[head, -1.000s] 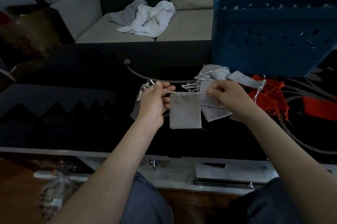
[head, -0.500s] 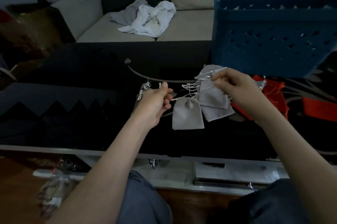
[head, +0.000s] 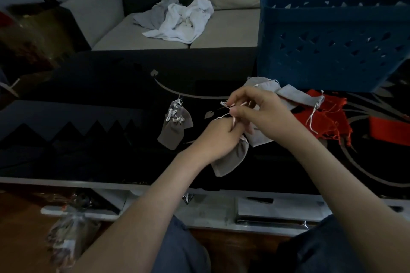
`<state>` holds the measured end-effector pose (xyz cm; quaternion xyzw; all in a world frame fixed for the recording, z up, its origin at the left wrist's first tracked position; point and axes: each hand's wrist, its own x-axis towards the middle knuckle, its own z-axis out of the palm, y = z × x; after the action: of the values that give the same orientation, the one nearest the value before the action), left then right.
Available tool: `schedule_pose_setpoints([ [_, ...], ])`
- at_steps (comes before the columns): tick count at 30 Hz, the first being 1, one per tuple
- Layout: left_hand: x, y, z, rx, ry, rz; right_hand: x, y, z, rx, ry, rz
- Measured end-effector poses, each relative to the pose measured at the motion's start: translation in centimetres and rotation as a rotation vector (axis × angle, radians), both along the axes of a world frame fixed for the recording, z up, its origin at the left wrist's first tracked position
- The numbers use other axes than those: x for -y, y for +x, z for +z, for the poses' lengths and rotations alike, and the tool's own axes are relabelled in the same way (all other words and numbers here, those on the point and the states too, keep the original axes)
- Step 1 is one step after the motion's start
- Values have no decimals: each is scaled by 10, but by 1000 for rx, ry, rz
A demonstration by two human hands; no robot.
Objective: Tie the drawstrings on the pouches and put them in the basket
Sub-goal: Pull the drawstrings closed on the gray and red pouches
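Beyond the fingers, at the far right of the dark glossy counter [head: 99, 86], stands the blue basket [head: 332, 55]. It is rigid plastic with triangular cut-outs in its wall. Judgement: it is set within reach so that finished pouches can go straight in. What it holds cannot be seen.

To the right of the fingers lies a heap of red pouches [head: 328, 121], soft cloth with loose threads. Just behind the fingers, grey pouches [head: 295, 97] overlap, flat and open-mouthed, cords trailing. They appear untied, so they are stock waiting.

To the left of the fingers, apart, lies a small stack of tied grey pouches [head: 175, 126], necks gathered under white knots. Judgement: they are sorted aside as done, not yet in the basket.

The pouch in hand [head: 230, 159] is matte grey, felt-like and limp. It hangs below the left hand [head: 219, 139], which grips its bunched neck with curled fingers, presumably to keep the mouth closed while the knot forms.

The right hand [head: 266, 112] is raised just above the left. Its thumb and forefinger pinch the drawstring [head: 224, 115], a thin white cord, and its other fingers are loosely bent. The cord loops between the hands. Judgement: the knot is under way.
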<state>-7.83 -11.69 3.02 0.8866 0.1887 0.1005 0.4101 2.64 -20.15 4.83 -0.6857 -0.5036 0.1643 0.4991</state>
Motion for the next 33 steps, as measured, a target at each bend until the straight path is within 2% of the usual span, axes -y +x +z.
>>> schedule_pose_setpoints([
  [4, -4, -1, -5, 20, -27, -39, 0, 8, -3, -1, 21, -115],
  [12, -5, -1, -1, -6, -79, -13, 0, 12, -6, -43, 35, -172],
  [20, -10, -1, 0, 14, -348, 45, -2, 12, -7, -144, 45, -147],
  [26, -13, 0, 1, 44, -376, 164, -3, 7, -10, -154, -29, -92],
  [33, -9, -2, 6, 54, -430, 166, -3, 5, -6, -153, -43, -40],
])
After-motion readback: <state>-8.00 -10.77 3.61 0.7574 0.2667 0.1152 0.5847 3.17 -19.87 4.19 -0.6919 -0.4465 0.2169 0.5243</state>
